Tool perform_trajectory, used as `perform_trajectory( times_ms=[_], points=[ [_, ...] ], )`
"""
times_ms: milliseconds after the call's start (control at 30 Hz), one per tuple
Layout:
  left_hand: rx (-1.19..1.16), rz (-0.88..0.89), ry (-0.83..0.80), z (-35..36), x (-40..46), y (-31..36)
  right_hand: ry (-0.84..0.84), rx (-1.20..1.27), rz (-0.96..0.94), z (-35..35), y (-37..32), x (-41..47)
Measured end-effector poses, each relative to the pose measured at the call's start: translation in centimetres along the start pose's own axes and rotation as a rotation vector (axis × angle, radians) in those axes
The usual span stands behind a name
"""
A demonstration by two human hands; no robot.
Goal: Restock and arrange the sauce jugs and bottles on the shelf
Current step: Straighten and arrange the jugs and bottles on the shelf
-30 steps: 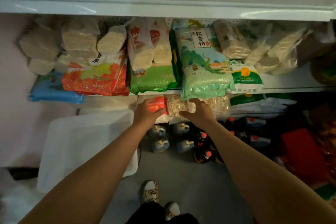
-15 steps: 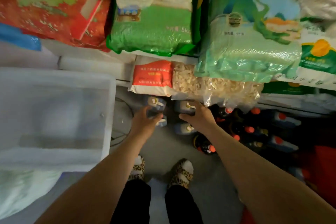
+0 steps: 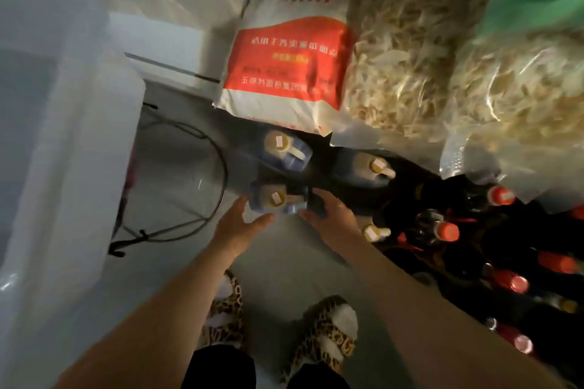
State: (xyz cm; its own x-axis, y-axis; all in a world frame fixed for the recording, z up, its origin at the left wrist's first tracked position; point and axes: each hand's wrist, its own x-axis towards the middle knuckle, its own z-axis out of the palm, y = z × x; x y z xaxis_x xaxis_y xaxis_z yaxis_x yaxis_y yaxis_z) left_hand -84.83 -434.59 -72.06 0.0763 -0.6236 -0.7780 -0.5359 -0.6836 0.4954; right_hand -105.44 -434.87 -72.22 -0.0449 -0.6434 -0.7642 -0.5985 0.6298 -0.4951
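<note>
Head view, looking down at the floor below the shelf: my left hand [image 3: 237,228] and right hand [image 3: 332,215] reach to either side of a blue plastic sauce jug with a pale yellow cap [image 3: 275,200] standing on the grey floor [image 3: 284,265]. I see the left hand's fingers spread and relaxed, thumb pointing toward the jug's near left corner, close to it or just touching; blur keeps me from telling which. The right hand's fingers curve along the jug's right side, and I cannot tell whether they grip it.

Two more blue jugs with pale caps stand farther back: one [image 3: 282,148] directly beyond the first, another [image 3: 366,169] to its right. Dark glass bottles with red caps [image 3: 445,230] crowd the floor at the right, running toward the near right corner.

Above the jugs, a white and red printed flour sack [image 3: 284,50] overhangs the shelf edge, with clear bags of pale dried strips [image 3: 407,50] to its right. A translucent white plastic bin [image 3: 63,167] fills the left side, and a black looped cable [image 3: 202,186] lies on the floor beside it. My leopard-print slippers [image 3: 322,331] show near the bottom, between my forearms.
</note>
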Motion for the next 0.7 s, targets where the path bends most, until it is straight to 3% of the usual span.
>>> perform_trajectory(
  times_ms=[167, 400, 700],
  points=[
    [0.025, 0.154, -0.079, 1.0, 5.0, -0.9, -0.006, 0.042, -0.107, 3.1, 1.5, 4.3],
    [-0.101, 0.113, -0.083, 0.8, 8.3, -1.8, -0.014, 0.172, -0.173, 4.0, 2.3, 6.2],
    [-0.085, -0.031, -0.184, -0.3, -0.8, 0.4, 0.0, 0.06, -0.056, 0.1, -1.1, -3.7]
  ],
)
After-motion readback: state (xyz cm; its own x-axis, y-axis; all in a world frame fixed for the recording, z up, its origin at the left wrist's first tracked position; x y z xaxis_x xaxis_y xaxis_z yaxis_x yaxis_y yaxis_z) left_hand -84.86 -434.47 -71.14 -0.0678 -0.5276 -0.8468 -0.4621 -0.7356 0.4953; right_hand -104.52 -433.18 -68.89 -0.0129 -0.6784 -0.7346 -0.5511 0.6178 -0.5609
